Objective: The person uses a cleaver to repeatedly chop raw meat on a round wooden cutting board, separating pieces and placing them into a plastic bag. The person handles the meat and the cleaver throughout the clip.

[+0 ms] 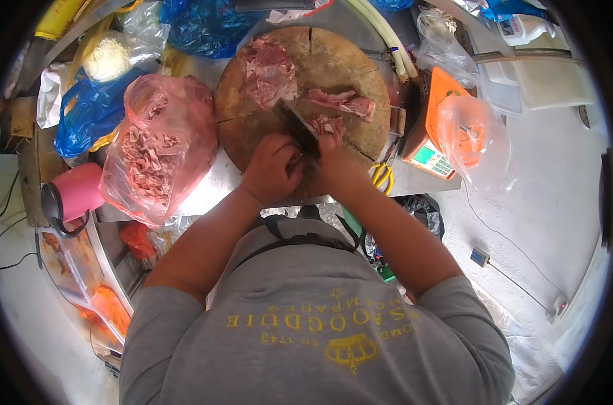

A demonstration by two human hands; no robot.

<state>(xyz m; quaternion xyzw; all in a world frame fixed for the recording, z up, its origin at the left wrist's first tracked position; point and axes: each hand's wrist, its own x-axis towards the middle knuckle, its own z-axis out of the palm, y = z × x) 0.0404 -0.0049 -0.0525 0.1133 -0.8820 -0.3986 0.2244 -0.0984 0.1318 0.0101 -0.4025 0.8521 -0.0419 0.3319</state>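
Observation:
A round wooden chopping block (pixel 235 124) with cracks in its surface lies before me. My right hand (pixel 340 164) is closed at the near end of a dark-bladed cleaver (pixel 298 126), whose handle is mostly hidden. Left of the blade, my left hand (pixel 271 167) rests over the block's near edge with curled fingers; whether anything is in them is hidden. A small piece of raw meat (pixel 331 125) lies beside the blade at my right fingertips. Farther off are a large slab of raw meat (pixel 270 71) and a long strip of meat (pixel 344 103).
At left, a pink plastic bag (pixel 195 116) contains cut meat (pixel 149 162); a pink jug (pixel 76 192) stands beyond. Blue bags (pixel 205 25) lie behind the block. Right are leeks (pixel 382 30), yellow-handled scissors (pixel 382 177) and an orange scale (pixel 438 126) with a clear bag (pixel 476 136) on it.

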